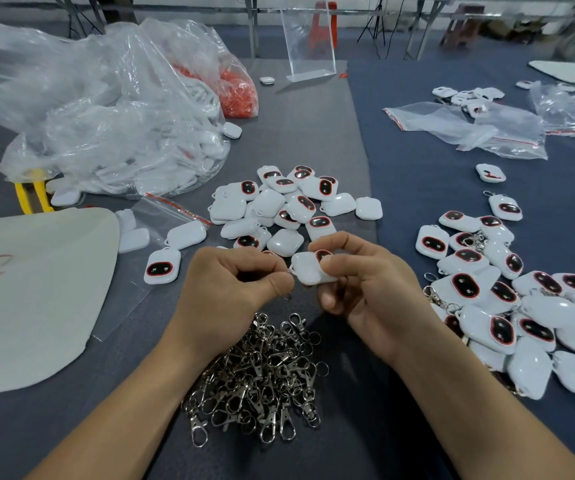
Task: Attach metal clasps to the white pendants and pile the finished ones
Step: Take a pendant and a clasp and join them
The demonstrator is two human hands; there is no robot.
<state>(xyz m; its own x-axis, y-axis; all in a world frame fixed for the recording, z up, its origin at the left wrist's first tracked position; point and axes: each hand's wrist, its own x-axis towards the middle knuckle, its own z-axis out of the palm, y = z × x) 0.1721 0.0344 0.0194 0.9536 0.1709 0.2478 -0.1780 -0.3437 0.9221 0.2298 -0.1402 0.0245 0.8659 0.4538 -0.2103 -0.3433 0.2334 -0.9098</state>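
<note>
Both hands meet over a dark work table (417, 174): the right hand (365, 289) grips a white pendant (308, 271) while the left hand (230, 282) pinches a metal clasp (289, 295) at its corner. Loose clasps (262, 379) lie heaped just below, unfinished pendants (279, 202) just beyond, and clasped ones (508, 306) are piled to the right.

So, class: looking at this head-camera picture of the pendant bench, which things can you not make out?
- Clasp in the left hand: hidden by the fingers, only a ring shows.
- Pendant face: mostly covered by the right hand.
- Finished pile: cut off by the right edge.
- Background room: blurred.
</note>
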